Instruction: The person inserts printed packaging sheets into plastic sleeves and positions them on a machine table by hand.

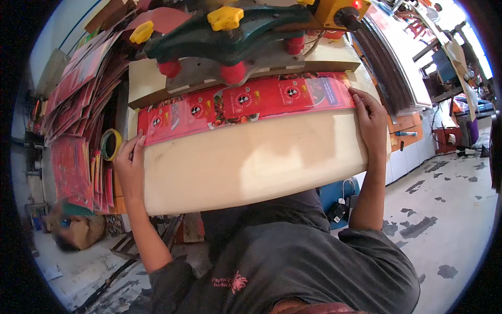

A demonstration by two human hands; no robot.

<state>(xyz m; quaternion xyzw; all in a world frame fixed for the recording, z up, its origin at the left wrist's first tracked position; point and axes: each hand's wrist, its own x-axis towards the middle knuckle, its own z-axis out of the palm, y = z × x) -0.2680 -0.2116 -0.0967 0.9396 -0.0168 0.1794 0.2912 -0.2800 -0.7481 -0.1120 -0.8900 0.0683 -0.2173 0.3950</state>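
A long red printed sheet (235,102) lies across the back of a pale board (209,167), its far edge at a raised pale ledge. My left hand (129,157) is at the sheet's left end, thumb and fingers closed on its corner. At the right end, my right hand (368,112) has its thumb and fingers closed on the other corner. Above the sheet stands a dark green machine head (230,39) with yellow knobs (225,18) and red feet (233,73).
Stacks of red printed sheets (78,89) stand at the left, with a yellow tape roll (111,145) beside them. Another tall stack (392,63) is at the right, near a blue marker (406,134). A yellow control box (334,14) shows a red light.
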